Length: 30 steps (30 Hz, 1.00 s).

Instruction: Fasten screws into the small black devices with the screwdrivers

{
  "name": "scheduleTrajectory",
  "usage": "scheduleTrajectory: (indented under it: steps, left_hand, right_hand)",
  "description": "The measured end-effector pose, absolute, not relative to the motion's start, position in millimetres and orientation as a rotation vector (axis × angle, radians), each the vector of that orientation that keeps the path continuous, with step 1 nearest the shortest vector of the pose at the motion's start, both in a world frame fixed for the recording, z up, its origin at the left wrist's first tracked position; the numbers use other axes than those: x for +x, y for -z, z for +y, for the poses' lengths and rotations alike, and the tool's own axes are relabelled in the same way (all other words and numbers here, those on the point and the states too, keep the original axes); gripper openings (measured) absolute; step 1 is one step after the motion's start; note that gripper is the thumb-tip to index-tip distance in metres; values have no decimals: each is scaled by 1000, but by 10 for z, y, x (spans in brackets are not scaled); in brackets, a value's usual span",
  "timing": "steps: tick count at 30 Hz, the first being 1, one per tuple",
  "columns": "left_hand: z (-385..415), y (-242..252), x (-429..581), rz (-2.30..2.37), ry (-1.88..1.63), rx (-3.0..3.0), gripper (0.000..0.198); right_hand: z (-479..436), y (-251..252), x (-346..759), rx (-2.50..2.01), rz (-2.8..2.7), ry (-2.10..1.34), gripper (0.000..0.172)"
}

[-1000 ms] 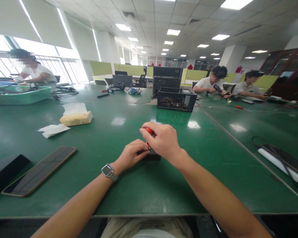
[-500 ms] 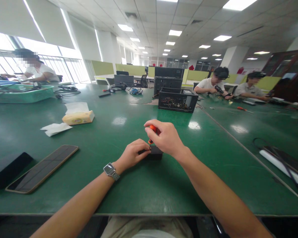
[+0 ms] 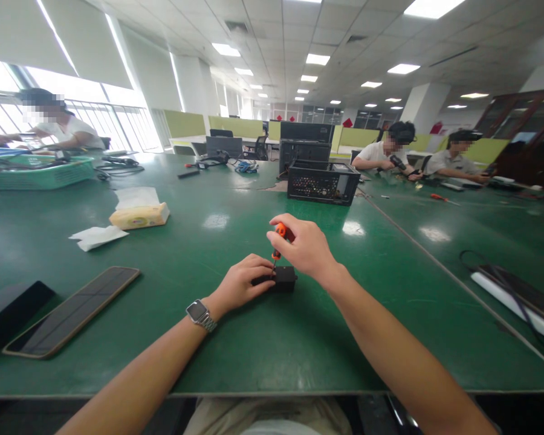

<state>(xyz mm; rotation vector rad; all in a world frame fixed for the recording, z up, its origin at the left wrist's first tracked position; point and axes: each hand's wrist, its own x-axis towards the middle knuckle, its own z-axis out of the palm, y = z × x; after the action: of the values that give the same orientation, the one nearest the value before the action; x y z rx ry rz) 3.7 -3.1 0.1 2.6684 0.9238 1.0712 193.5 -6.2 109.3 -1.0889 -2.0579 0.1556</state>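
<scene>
A small black box point(image 3: 285, 279) lies on the green table in front of me. My left hand point(image 3: 245, 280) is wrapped around its left end, fingers on the far side and thumb on the near side. In my right hand point(image 3: 306, 243) is an orange and black screwdriver point(image 3: 277, 249), its handle pinched between thumb and fingers. The screwdriver stands nearly upright, and its tip comes down at the top of the box beside my left fingertips. Whatever lies under the tip is too small to make out.
At left lie a phone point(image 3: 75, 311), a dark block-like object point(image 3: 16, 311) and a tissue pack point(image 3: 140, 215). A black computer case point(image 3: 321, 184) stands ahead. A green basket point(image 3: 40, 175) with cables is far left; a white power strip point(image 3: 512, 302) is right. Several people sit around.
My right hand and the screwdriver handle have shifted slightly up and right, showing more of the handle and box top. My left hand keeps its grip. The whole view has moved a little.
</scene>
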Motion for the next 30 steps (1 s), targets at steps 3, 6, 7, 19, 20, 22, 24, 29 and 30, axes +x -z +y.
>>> scheduleTrajectory:
  steps: [3, 6, 7, 19, 20, 22, 24, 29, 30]
  left_hand:
    - [-38, -13, 39, 952, -1033, 2673, 18]
    - [-40, -12, 37, 983, -998, 2663, 22]
    - [-40, -11, 37, 994, -983, 2662, 24]
    - [-39, -2, 51, 1091, -908, 2703, 32]
    - [-39, 1, 48, 1092, -908, 2699, 32]
    - [-37, 6, 45, 1088, -915, 2691, 32]
    - [-34, 7, 44, 1075, -925, 2686, 32]
    - [-30, 1, 42, 1060, -929, 2661, 31]
    - [-31, 1, 41, 1059, -936, 2655, 31]
  right_hand:
    - [1, -1035, 1965, -1128, -1935, -121, 26]
    - [56, -979, 2091, -1181, -1776, -197, 22]
    - [72, -954, 2151, -1195, -1752, -293, 19]
    - [235, -261, 2600, -1584, -2166, -573, 45]
    - [233, -216, 2599, -1556, -2224, -576, 47]
    - [221, -158, 2584, -1492, -2289, -609, 41]
    - [203, -145, 2564, -1429, -2328, -635, 34]
    - [129, -210, 2574, -1337, -2402, -689, 30]
    - [113, -219, 2580, -1310, -2423, -711, 29]
